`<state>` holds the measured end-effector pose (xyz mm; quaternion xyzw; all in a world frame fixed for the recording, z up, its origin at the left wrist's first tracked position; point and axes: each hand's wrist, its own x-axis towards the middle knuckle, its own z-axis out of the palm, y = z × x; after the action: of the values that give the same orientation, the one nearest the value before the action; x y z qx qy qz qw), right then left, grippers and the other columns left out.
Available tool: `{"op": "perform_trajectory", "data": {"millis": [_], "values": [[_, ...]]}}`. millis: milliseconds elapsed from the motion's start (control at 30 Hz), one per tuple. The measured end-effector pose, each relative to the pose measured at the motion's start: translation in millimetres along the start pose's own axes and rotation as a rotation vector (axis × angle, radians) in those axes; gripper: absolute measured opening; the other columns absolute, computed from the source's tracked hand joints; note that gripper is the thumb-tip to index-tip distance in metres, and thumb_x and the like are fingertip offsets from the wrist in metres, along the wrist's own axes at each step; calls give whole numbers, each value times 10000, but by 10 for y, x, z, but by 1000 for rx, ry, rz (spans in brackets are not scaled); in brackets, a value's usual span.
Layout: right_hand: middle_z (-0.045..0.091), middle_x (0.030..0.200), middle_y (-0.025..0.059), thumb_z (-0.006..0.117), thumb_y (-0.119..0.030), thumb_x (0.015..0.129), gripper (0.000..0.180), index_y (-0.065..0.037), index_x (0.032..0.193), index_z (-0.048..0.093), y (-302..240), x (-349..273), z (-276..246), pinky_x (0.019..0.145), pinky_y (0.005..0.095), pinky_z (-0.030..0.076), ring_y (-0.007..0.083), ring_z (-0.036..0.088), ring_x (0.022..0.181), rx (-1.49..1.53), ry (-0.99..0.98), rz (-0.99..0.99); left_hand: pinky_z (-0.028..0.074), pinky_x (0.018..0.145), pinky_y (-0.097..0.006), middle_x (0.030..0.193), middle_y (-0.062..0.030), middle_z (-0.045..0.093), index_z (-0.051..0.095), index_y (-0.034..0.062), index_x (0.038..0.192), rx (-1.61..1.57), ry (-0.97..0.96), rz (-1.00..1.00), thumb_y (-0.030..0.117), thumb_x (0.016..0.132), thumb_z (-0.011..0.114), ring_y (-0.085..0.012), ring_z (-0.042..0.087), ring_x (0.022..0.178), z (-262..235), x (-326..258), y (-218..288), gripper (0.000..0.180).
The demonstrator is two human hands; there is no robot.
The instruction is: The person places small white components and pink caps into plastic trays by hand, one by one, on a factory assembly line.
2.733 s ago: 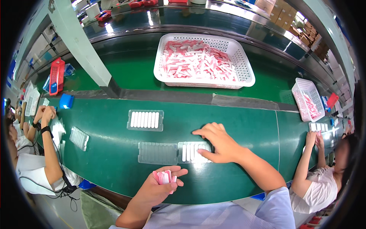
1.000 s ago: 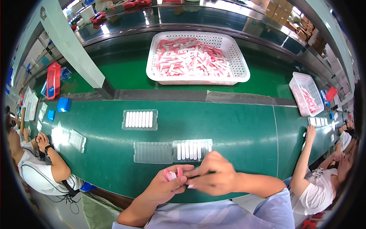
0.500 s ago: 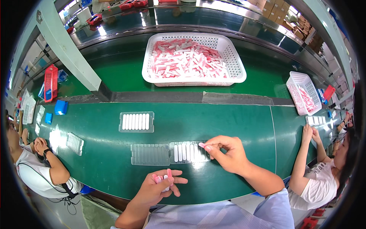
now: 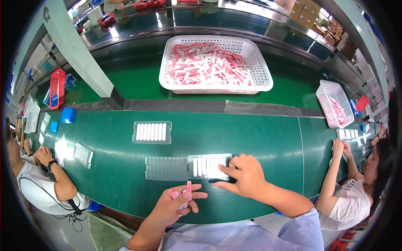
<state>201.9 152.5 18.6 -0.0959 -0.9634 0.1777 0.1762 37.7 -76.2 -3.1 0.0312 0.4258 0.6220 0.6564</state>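
My left hand [image 4: 172,205], palm up near the table's front edge, is closed on several small round-ended pink-and-white strips [image 4: 189,189]. One of them stands up past the fingers. My right hand [image 4: 246,175] holds nothing, its thumb and fingers apart. Its index fingertip rests at the right end of a row of white strips [image 4: 204,166]. That row lies in the right half of an opened clear plastic case [image 4: 166,168], whose ribbed left half has no strips in it. Part of the right half is hidden by my fingers.
Further back sits a filled clear case [image 4: 152,132] of white strips. A white basket [image 4: 215,88] heaped with pink-and-white strips stands beyond the dark divider [image 4: 176,105]. Blue boxes [image 4: 68,115] lie at left. Co-workers sit on both sides; a smaller white basket [image 4: 331,104] is at right.
My right hand has let go of a pink-and-white strip at the case's right end; its thumb has swung away toward me. My left hand stays nearly in place with its strips.
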Motion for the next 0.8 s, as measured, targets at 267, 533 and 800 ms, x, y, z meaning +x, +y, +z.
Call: {"op": "perform_trajectory", "data": {"millis": [267,533,800], "values": [[570,813,63,744,-120,905,280,-46,1175,745,27,-49,8,651,333,452,198,549,736,571,183,189,332,469,-200,1214,-231,715,566,-65,1387,32,-71,-76,219,1072,604,-168,700,728,45,17,32,426],[666,744,27,720,-111,956,99,-47,1026,746,-108,39,-40,557,281,480,111,583,613,970,-137,372,345,483,-205,1194,-217,726,609,-58,1340,185,-149,-116,185,1088,564,-146,680,707,255,70,39,353],[701,696,63,717,-125,993,177,31,910,710,323,67,-111,473,219,462,77,588,512,1260,150,703,392,532,-221,1247,-209,702,578,-14,1382,17,-28,71,52,1055,560,-179,701,850,-65,-36,-18,334]]}}
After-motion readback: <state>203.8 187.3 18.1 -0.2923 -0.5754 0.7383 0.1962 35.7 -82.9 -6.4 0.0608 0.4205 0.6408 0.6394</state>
